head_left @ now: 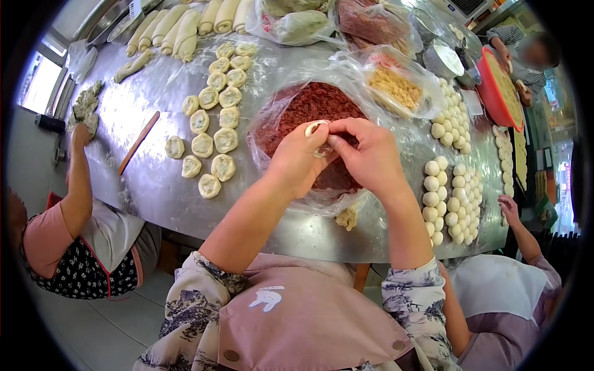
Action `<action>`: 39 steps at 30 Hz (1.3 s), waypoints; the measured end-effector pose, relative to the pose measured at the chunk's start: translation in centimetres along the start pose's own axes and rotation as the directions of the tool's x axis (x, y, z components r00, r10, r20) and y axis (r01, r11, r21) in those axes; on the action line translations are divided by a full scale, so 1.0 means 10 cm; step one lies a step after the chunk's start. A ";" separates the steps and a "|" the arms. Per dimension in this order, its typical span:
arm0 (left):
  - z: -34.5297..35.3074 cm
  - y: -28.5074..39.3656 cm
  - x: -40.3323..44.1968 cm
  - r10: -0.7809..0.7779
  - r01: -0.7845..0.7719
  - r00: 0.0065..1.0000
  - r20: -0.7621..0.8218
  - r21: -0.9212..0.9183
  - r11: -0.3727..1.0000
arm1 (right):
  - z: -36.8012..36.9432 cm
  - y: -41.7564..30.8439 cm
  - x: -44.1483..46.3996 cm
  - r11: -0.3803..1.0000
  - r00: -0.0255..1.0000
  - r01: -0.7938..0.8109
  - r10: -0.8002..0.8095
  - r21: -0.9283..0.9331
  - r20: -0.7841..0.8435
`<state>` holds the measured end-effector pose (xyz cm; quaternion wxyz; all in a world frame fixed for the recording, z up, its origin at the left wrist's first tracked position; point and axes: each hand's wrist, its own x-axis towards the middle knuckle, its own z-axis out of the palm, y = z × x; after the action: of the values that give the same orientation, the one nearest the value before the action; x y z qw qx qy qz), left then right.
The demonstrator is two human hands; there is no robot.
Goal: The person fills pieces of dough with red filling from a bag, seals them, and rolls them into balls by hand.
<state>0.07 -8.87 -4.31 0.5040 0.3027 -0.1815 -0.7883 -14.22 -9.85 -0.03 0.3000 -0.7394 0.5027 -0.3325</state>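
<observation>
Both my hands meet above a plastic-lined bowl of dark red filling (312,102). A small piece of dough (317,128) is between them, its pale rim showing at the fingertips. My left hand (297,157) cups it from the left, fingers curled around it. From the right, my right hand (366,151) pinches its edge with thumb and fingers. Whether filling lies inside the dough is hidden by my fingers. To the left, flattened dough rounds (202,144) lie in rows on the metal table (247,210).
Smooth dough balls (435,198) stand in groups at right. Behind the bowl are a bag of yellow filling (396,88) and rolled dough logs (185,34). A rolling pin (139,142) lies left. Co-workers' hands are at the left (80,135) and right (510,210) edges; another person stands beyond a red basin (495,93).
</observation>
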 end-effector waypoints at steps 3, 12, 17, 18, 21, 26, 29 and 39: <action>-0.02 -0.01 0.00 0.023 -0.020 0.997 -0.072 0.055 0.998 | -0.04 0.02 -0.01 0.947 0.982 -0.187 0.182 0.262 0.041; 0.00 0.09 -0.06 0.009 -0.004 0.990 -0.142 0.039 0.999 | -0.04 0.16 -0.16 0.968 0.980 0.135 -0.162 -0.214 -0.115; 0.02 0.05 -0.12 -0.148 0.164 0.981 0.122 -0.139 0.977 | 0.06 0.14 -0.21 0.924 0.944 0.309 -0.328 -0.226 -0.048; 0.06 0.05 -0.16 -0.112 0.145 0.977 0.181 -0.181 0.973 | 0.11 0.20 -0.23 0.906 0.929 0.342 -0.365 -0.250 -0.054; 0.12 0.06 -0.22 -0.138 0.149 0.973 0.184 -0.051 0.987 | 0.23 0.28 -0.23 0.894 0.894 0.377 -0.419 -0.240 -0.156; 0.06 -0.02 -0.18 -0.085 0.070 0.991 0.106 0.140 0.988 | 0.32 0.18 -0.27 0.921 0.875 0.345 -0.386 -0.182 -0.293; 0.15 -0.05 -0.19 -0.060 0.075 0.976 0.210 -0.068 0.995 | 0.31 0.10 -0.27 0.941 0.856 0.325 -0.333 -0.091 -0.396; -0.01 -0.09 -0.17 -0.020 0.016 0.942 0.335 0.015 1.000 | 0.36 -0.04 -0.29 0.945 0.767 0.310 -0.315 -0.108 -0.560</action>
<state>0.03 -6.98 -4.40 0.4567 0.1691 -0.2666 -0.8317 -11.93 -6.61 -2.41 0.0733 -0.6806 0.4406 -0.5808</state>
